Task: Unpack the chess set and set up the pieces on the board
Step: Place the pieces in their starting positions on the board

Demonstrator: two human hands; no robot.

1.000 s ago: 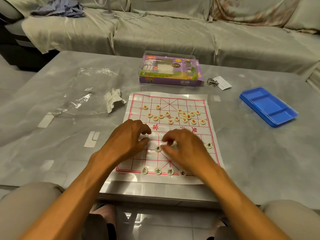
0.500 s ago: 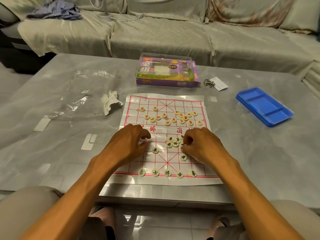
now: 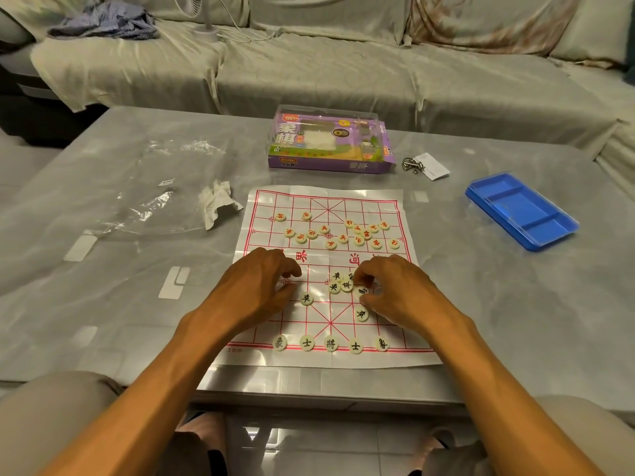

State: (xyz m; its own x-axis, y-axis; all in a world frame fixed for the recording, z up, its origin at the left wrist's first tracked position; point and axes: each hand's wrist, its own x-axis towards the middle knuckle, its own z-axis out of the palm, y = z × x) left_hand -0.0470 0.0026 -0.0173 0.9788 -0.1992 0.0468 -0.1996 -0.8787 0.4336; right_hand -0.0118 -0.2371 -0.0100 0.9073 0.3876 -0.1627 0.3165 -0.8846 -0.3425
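Observation:
A white paper board with a red grid lies on the table. Several red-lettered pieces lie scattered on its far half. The near edge holds a row of black-lettered pieces. A loose cluster of black-lettered pieces sits mid-board, with single ones at its left and lower right. My left hand rests curled on the board's left side, thumb and forefinger closed on a pale piece that is mostly hidden. My right hand pinches a black-lettered piece at the cluster's right edge.
The purple chess box stands beyond the board. A blue tray lies at the right, a metal ring with a tag near the box. Crumpled tissue and clear plastic wrap lie at the left. A covered sofa runs behind the table.
My right hand has shifted right off the board's middle, uncovering the cluster of black pieces and the near row's right end. My left hand has hardly moved.

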